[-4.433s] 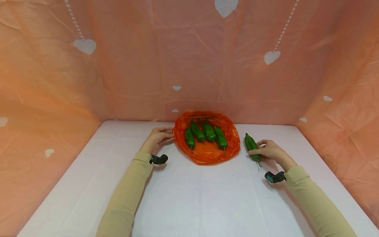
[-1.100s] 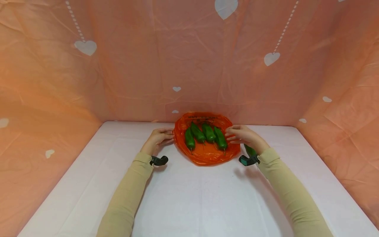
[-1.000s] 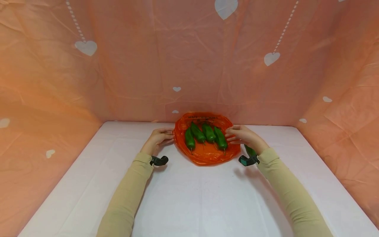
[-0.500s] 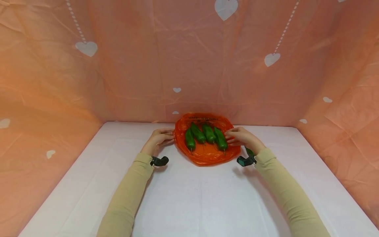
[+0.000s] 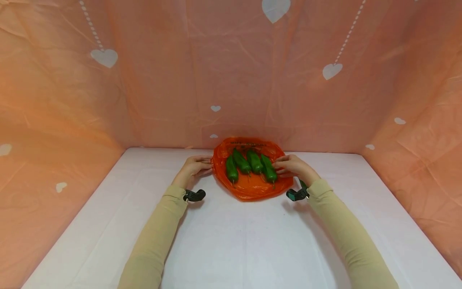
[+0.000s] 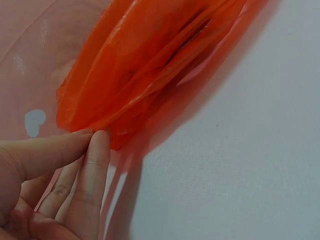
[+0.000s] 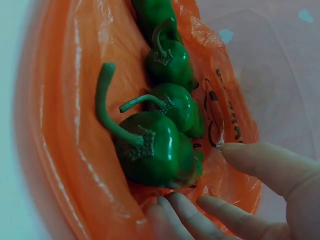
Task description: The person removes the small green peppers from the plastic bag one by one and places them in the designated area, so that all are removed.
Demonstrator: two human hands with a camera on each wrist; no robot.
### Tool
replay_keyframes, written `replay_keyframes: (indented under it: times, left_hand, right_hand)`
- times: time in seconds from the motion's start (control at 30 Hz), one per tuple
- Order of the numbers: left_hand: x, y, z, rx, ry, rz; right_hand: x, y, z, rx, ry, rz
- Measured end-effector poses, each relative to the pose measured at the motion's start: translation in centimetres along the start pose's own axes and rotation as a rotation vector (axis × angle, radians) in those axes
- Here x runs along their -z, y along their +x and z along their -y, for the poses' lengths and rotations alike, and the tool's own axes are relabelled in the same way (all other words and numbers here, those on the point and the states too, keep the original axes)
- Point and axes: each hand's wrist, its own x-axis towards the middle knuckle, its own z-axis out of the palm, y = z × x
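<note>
Several green peppers (image 5: 254, 162) lie side by side in an open orange-red plastic bag (image 5: 249, 190) at the back of the table. My left hand (image 5: 193, 168) pinches the gathered left edge of the bag between thumb and fingertips, as the left wrist view shows. At the bag's right side, my right hand (image 5: 294, 166) reaches over the rim, fingers spread around the end of the nearest pepper (image 7: 150, 150). The fingertips (image 7: 180, 205) are right at that pepper's side, against the plastic. One more green pepper (image 5: 303, 184) lies outside the bag, mostly hidden behind the right wrist.
A white cloth (image 5: 231, 241) covers the table. Pink-orange sheets (image 5: 245, 80) with white hearts stand behind and at both sides, the back one close behind the bag. Dark cameras sit on both wrists, the right camera (image 5: 297, 195) close to the loose pepper.
Earlier my right hand held the loose pepper on the table; it let go and moved left to the bag, then crept slightly further left. My left hand stays at the bag's edge.
</note>
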Motion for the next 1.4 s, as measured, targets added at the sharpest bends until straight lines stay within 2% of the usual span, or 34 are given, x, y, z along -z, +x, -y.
replay_keyframes:
  times: [0.47, 1.0, 1.23, 1.4]
  left_hand:
    - [0.2, 0.0, 0.1, 0.007, -0.013, -0.006]
    - [0.0, 0.0, 0.1, -0.005, -0.021, 0.008]
    - [0.0, 0.0, 0.1, -0.005, -0.015, 0.004]
    - [-0.1, -0.1, 0.1, -0.006, 0.003, 0.0]
  right_hand:
    - [-1.1, 0.3, 0.7, -0.009, -0.076, -0.047]
    - [-1.4, 0.9, 0.4, -0.005, -0.127, -0.075]
    - [-1.7, 0.9, 0.4, -0.024, -0.104, -0.085]
    - [-1.9, 1.1, 0.3, 0.015, -0.203, -0.119]
